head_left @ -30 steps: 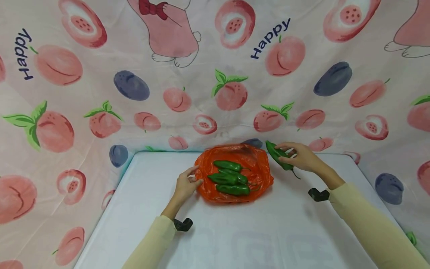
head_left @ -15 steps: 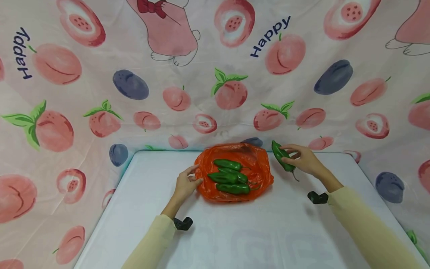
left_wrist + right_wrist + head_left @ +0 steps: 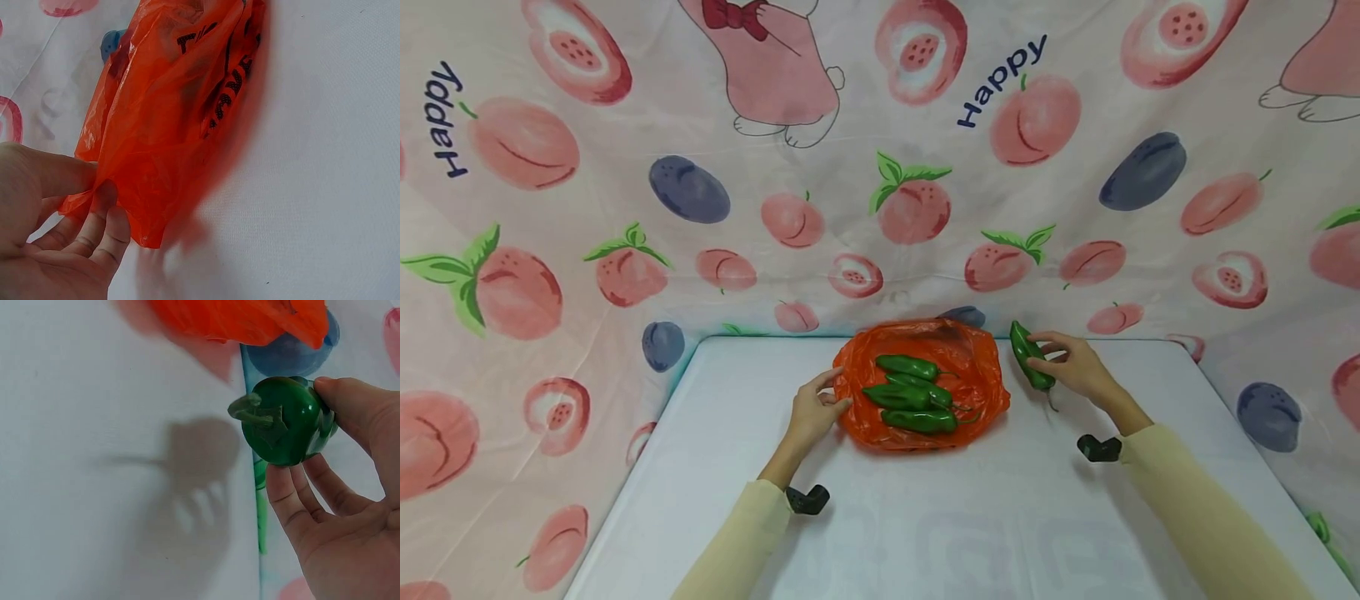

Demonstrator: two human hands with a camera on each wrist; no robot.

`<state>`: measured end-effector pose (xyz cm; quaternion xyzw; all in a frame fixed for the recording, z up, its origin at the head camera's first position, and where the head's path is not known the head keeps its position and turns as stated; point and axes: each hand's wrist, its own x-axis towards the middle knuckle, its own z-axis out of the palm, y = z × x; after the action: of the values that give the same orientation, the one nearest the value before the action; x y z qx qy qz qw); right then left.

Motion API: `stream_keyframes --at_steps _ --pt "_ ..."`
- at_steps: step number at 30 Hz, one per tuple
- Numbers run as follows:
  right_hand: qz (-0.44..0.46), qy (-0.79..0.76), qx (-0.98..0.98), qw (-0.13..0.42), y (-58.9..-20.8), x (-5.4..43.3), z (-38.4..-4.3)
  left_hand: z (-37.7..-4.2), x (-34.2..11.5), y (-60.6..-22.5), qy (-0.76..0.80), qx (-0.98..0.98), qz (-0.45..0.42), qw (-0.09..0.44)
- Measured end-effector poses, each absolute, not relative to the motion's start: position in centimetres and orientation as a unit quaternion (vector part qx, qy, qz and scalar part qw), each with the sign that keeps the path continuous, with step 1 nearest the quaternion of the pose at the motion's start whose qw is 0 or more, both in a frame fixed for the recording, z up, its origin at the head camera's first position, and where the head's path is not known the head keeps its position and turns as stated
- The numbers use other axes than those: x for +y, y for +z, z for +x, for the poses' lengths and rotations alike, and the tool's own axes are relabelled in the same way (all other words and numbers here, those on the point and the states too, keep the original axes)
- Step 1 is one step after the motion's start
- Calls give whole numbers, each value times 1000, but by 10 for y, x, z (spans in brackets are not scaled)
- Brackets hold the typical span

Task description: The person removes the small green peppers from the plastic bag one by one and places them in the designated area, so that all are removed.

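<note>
An orange plastic bag (image 3: 850,437) lies spread with its mouth up near the back of the white table, and several green peppers (image 3: 919,422) rest in it. My left hand (image 3: 812,415) pinches the bag's left edge between thumb and fingers, as the left wrist view shows with the plastic (image 3: 156,125) bunched at the fingertips. To the right of the bag, my right hand (image 3: 1072,367) grips one long green pepper (image 3: 1028,354) by its side. In the right wrist view this pepper (image 3: 281,422) shows its stem end, and its shadow falls on the table.
A cloth printed with peaches and plums (image 3: 850,158) hangs right behind the table (image 3: 1000,517) and along its sides. Each wrist carries a small black device, one at the left (image 3: 808,500) and one at the right (image 3: 1099,448).
My right hand has moved the pepper a little to the right and toward me, away from the bag, turning it more upright. The left hand stays at the bag's edge.
</note>
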<state>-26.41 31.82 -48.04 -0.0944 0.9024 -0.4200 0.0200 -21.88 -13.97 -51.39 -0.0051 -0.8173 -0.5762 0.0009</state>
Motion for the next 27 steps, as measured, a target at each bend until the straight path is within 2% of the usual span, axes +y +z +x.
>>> stream_keyframes --at_steps 19,27 --pt "-31 -426 904 35 -504 314 -268 -219 -139 -514 -573 -820 -13 8" --pt "-4 -407 911 61 -507 306 -270 -220 -139 -515 -577 -816 -14 4"
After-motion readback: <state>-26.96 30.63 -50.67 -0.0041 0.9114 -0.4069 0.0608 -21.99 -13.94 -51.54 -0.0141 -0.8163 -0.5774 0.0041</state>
